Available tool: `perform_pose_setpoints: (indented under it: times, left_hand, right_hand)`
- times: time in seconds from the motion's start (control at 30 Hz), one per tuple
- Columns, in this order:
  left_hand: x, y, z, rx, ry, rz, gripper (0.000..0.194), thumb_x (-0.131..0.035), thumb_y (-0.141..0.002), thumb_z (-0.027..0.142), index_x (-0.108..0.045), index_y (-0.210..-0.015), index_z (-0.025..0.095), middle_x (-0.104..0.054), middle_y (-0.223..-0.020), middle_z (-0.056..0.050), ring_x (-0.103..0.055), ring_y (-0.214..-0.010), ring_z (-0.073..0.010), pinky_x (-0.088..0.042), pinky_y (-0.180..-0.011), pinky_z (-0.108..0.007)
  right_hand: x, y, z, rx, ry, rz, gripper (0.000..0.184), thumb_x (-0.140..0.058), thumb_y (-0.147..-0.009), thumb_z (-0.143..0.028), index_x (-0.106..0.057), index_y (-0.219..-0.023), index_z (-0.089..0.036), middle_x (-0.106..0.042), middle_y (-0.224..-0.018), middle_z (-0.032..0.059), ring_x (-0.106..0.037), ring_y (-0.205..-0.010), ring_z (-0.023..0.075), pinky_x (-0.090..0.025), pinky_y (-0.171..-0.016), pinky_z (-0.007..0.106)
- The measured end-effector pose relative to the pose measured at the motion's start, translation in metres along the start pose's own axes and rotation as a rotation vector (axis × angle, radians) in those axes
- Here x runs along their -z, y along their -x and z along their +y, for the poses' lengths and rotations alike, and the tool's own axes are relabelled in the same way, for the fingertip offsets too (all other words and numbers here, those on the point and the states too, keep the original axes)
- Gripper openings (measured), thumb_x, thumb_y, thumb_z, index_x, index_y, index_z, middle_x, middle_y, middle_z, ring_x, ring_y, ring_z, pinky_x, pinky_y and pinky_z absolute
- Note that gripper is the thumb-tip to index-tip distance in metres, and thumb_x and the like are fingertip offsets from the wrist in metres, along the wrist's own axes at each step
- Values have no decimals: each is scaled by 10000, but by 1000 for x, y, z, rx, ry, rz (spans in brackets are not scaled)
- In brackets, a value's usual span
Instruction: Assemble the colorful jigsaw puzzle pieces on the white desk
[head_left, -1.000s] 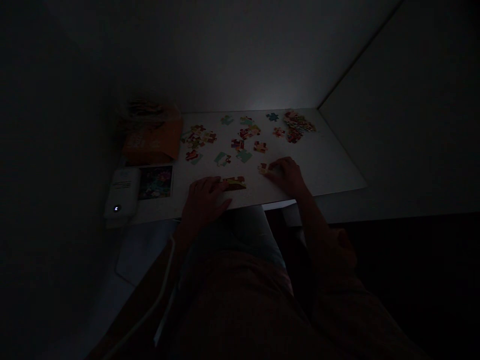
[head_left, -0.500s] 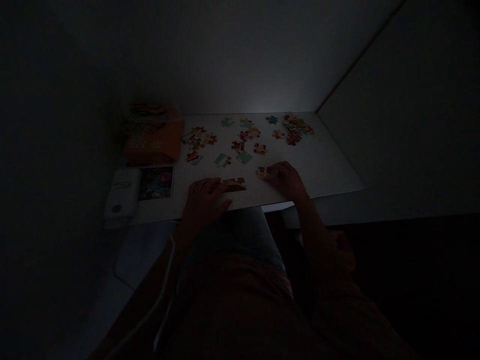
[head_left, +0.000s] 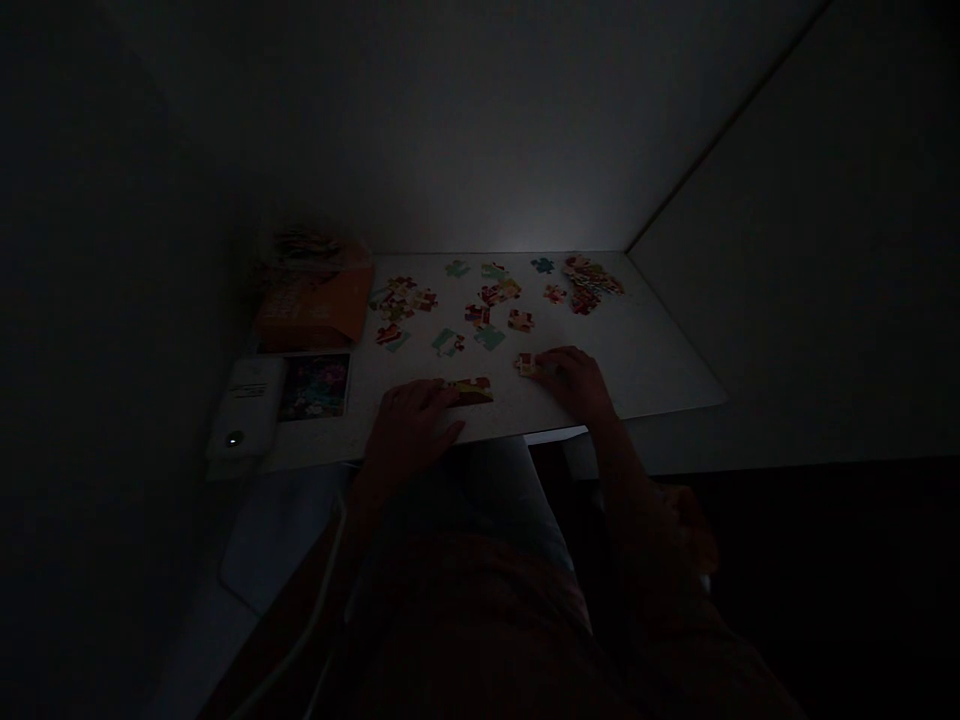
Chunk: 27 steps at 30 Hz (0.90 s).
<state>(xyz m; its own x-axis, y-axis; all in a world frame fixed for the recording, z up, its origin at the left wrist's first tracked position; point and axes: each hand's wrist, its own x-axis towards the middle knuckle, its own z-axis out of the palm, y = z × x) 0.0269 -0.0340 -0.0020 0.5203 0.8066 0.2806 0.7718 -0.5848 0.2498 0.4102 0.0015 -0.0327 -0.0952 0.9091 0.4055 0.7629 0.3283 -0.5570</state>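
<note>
The picture is very dark. My left hand [head_left: 411, 415] lies flat near the front edge of the white table, thumb apart from the fingers. Its fingertips rest on the left end of a joined strip of puzzle pieces [head_left: 472, 390] in red and yellow-green. Farther right, my right hand [head_left: 576, 380] has its fingers closed on a small red and cream puzzle piece [head_left: 527, 365], low at the tabletop. A gap of bare table separates this piece from the strip. Beyond both hands lie loose pieces, among them a light-green puzzle piece [head_left: 490, 337] and an orange-red one [head_left: 520, 320].
At the back right is a heap of puzzle pieces [head_left: 589, 280]; another cluster [head_left: 401, 298] lies back left. An orange box [head_left: 315, 308] stands at the left, with a colourful picture card [head_left: 315, 386] and a white device [head_left: 247, 400] before it. Walls border the back and right.
The whole view has shifted, so the table sits lower in the picture. A small light now shows on the white device. Both hands keep nearly the same places on the table.
</note>
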Motion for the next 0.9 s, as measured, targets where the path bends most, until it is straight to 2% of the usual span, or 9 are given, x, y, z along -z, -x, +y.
perform_pose_setpoints:
  times: [0.13,0.27,0.7,0.8,0.9]
  left_hand:
    - [-1,1,-1,-12,21,-15,456,-666,-1163,489,-707,-1596,352,-725,-1629,-65,-670,-1497,-311,-490,-1274,-554]
    - [-3,1,-3,-50,33,-6,459,-650,-1180,492,-707,-1606,331,-723,-1646,-48,-654,-1541,-314,-482,-1279,-537]
    - [-6,2,-4,-86,6,32,494,-653,-1176,464,-706,-1608,231,-700,-1669,-111,-667,-1534,-328,-539,-1263,-536]
    - [-8,3,-4,-67,6,24,519,-649,-1173,473,-675,-1645,259,-678,-1697,-103,-637,-1575,-336,-534,-1283,-568]
    - [-9,3,-4,-50,29,17,511,-657,-1163,471,-675,-1636,279,-666,-1703,-109,-626,-1582,-328,-528,-1307,-547]
  right_hand:
    - [0,0,2,13,24,4,358,-758,-1091,-634,-858,-1206,-311,-845,-1274,144,-796,-1186,372,-635,-1094,619]
    - [-3,1,4,36,44,32,336,-751,-1107,-605,-860,-1204,-302,-848,-1246,134,-800,-1140,357,-638,-1081,605]
    - [-6,3,9,39,117,72,381,-717,-1126,-627,-856,-1223,-285,-835,-1281,147,-791,-1174,379,-610,-1087,627]
    - [-6,4,9,20,114,68,404,-703,-1128,-656,-853,-1217,-291,-834,-1298,150,-785,-1198,382,-605,-1101,633]
    - [-6,4,8,17,121,84,426,-702,-1123,-680,-853,-1206,-290,-840,-1276,150,-789,-1173,390,-602,-1094,650]
